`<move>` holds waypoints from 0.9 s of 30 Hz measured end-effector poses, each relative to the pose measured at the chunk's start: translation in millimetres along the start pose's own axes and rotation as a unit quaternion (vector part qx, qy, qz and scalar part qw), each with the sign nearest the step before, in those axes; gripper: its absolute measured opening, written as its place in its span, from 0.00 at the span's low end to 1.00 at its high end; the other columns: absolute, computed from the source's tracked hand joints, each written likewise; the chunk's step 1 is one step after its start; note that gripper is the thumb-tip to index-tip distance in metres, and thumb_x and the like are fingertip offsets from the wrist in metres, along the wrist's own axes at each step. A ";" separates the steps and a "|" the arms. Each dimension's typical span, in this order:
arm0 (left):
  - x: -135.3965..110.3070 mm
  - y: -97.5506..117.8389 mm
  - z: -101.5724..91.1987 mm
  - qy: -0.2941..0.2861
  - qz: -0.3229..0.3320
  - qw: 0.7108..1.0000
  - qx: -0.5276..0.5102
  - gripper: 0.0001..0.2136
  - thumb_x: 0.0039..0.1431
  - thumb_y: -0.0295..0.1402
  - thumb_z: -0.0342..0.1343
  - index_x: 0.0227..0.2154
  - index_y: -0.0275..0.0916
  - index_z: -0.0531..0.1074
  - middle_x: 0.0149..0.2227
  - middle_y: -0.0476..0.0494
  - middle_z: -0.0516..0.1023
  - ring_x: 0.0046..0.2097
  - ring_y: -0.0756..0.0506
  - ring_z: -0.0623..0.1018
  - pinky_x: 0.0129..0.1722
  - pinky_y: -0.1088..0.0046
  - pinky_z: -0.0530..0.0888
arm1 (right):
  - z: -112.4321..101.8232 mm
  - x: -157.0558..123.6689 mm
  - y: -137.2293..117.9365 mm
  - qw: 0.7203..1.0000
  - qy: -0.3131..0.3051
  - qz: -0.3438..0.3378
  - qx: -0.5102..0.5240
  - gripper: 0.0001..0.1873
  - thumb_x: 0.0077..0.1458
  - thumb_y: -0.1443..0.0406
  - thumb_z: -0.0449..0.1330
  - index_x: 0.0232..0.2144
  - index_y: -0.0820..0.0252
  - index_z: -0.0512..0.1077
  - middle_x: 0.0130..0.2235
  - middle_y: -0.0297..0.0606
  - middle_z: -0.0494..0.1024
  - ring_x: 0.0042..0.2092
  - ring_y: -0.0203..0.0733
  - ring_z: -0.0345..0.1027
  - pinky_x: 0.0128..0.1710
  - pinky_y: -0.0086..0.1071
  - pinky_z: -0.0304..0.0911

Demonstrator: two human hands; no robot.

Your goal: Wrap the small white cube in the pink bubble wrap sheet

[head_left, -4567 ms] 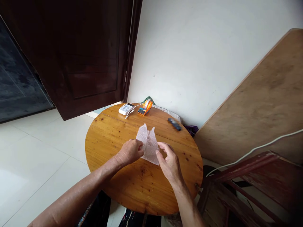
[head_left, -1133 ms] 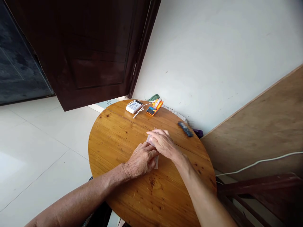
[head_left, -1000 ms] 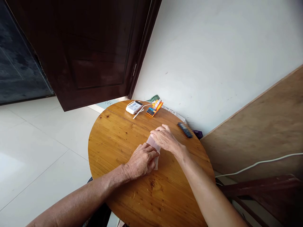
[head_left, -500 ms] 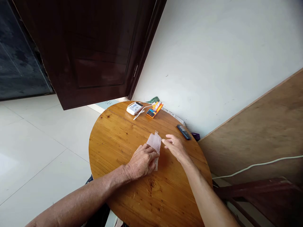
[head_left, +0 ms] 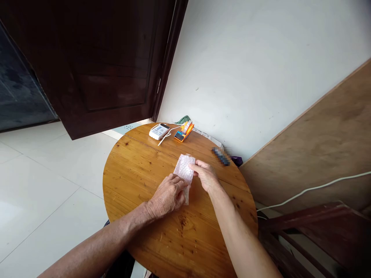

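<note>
A folded piece of pinkish bubble wrap (head_left: 184, 165) lies on the round wooden table (head_left: 139, 170), its far part lifted a little. My left hand (head_left: 170, 193) presses on its near left part with curled fingers, and a strip of the wrap shows below the fingertips. At the right edge, my right hand (head_left: 205, 173) pinches the wrap between thumb and fingers. What is folded inside the wrap, if anything, is hidden.
Toward the table's far edge sit a white device with a cord (head_left: 159, 132) and an orange tape dispenser (head_left: 184, 132). A dark, partly blurred object (head_left: 220, 156) lies at the right edge. A white wall (head_left: 261, 69) and a dark door (head_left: 110, 69) stand behind.
My right hand has come in from beside the wrap and taken hold of its right edge. The wrap's far part now shows its bubbly surface, raised. My left hand stays on it.
</note>
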State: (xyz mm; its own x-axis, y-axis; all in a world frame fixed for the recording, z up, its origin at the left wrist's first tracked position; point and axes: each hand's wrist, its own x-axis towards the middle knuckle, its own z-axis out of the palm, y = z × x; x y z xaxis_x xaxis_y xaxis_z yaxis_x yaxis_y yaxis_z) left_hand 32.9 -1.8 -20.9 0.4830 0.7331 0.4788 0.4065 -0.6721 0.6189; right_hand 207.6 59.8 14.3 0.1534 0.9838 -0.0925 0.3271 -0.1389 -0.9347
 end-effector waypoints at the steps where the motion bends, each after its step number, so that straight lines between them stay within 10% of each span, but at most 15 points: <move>1: -0.5 -1.5 1.2 0.002 -0.001 1.000 0.001 0.16 0.53 0.21 0.51 0.43 0.36 0.75 0.44 0.42 0.79 0.47 0.42 0.72 0.50 0.64 0.70 | -0.4 -6.8 -4.4 1.000 -0.007 -0.008 0.020 0.18 0.37 0.52 0.65 0.27 0.59 0.73 0.27 0.34 0.77 0.29 0.38 0.67 0.30 0.30 0.60; 14: -6.1 5.7 -10.0 0.067 -0.181 0.977 0.087 0.18 0.49 0.34 0.61 0.44 0.38 0.68 0.44 0.39 0.70 0.47 0.38 0.70 0.48 0.58 0.70 | 3.2 -90.5 -5.7 0.984 -0.020 -0.175 0.000 0.08 0.54 0.59 0.61 0.33 0.58 0.71 0.30 0.30 0.73 0.31 0.37 0.65 0.34 0.28 0.61; 18: -6.6 -1.5 -6.5 0.072 -0.163 0.984 0.032 0.32 0.48 0.35 0.63 0.56 0.38 0.61 0.57 0.33 0.64 0.56 0.35 0.68 0.54 0.55 0.68 | 6.1 -108.3 -1.8 0.978 -0.031 -0.200 -0.057 0.05 0.57 0.63 0.58 0.32 0.58 0.71 0.30 0.33 0.75 0.33 0.38 0.69 0.34 0.28 0.63; 27: -8.6 -11.6 -24.9 -0.067 -0.059 0.992 -0.084 0.12 0.54 0.28 0.57 0.42 0.41 0.73 0.47 0.42 0.76 0.49 0.42 0.75 0.54 0.62 0.70 | 14.1 -125.6 35.4 0.935 -0.024 -0.334 -0.115 0.08 0.60 0.70 0.53 0.36 0.54 0.71 0.48 0.39 0.77 0.53 0.42 0.70 0.53 0.33 0.62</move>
State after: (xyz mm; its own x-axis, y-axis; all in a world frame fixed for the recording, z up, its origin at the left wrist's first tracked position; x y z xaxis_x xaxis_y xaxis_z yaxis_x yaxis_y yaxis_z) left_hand 4.7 2.3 -16.6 0.5439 0.7771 0.3167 0.3372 -0.5480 0.7655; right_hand 186.8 -67.0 -12.0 -0.1968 0.8635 0.4645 0.5284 0.4924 -0.6916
